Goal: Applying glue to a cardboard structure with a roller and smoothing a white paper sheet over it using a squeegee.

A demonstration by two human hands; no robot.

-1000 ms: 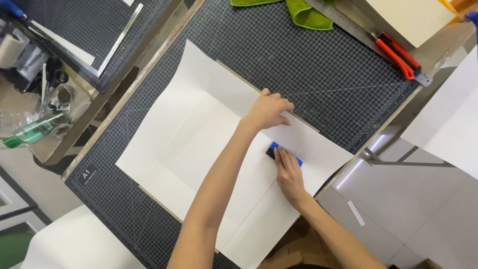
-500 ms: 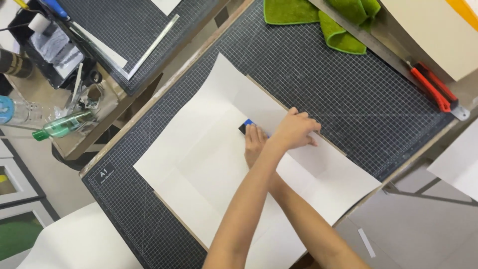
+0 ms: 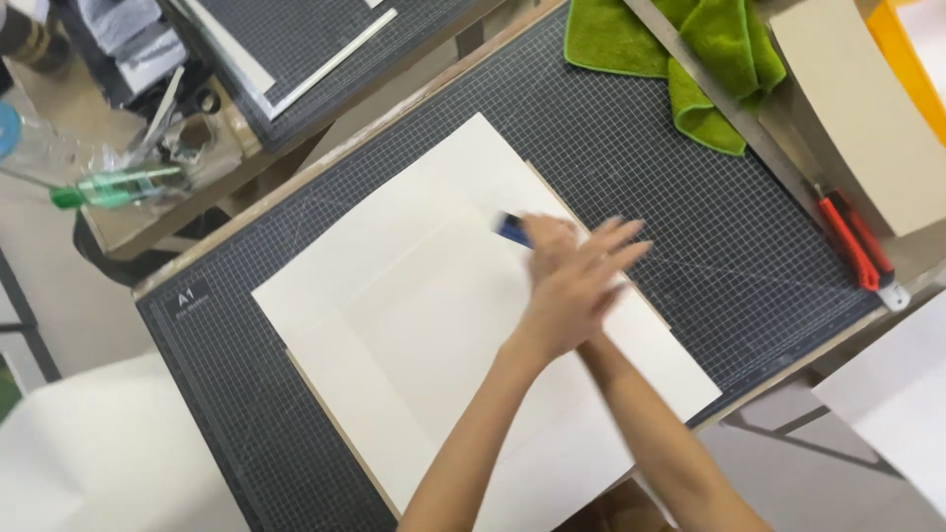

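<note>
A large cream paper sheet [image 3: 434,325] lies on a board on the dark gridded cutting mat [image 3: 641,148]. My right hand [image 3: 544,234] reaches under my left forearm. It presses a small blue tool [image 3: 511,229] onto the sheet's upper right edge. My left hand [image 3: 586,281] crosses over the right one with its fingers spread and blurred by motion. It holds nothing and hovers over or rests on the paper just right of the tool. Most of the right hand is hidden by the left.
A green cloth [image 3: 680,49], a long metal ruler [image 3: 729,108] and a red utility knife [image 3: 852,241] lie at the mat's far right. A beige board [image 3: 867,128] sits beyond them. A cluttered side table with a green-capped bottle [image 3: 108,185] stands at left.
My right hand has slid the blue tool up and to the left along the paper's edge. My left hand followed and now crosses over it. The view has shifted.
</note>
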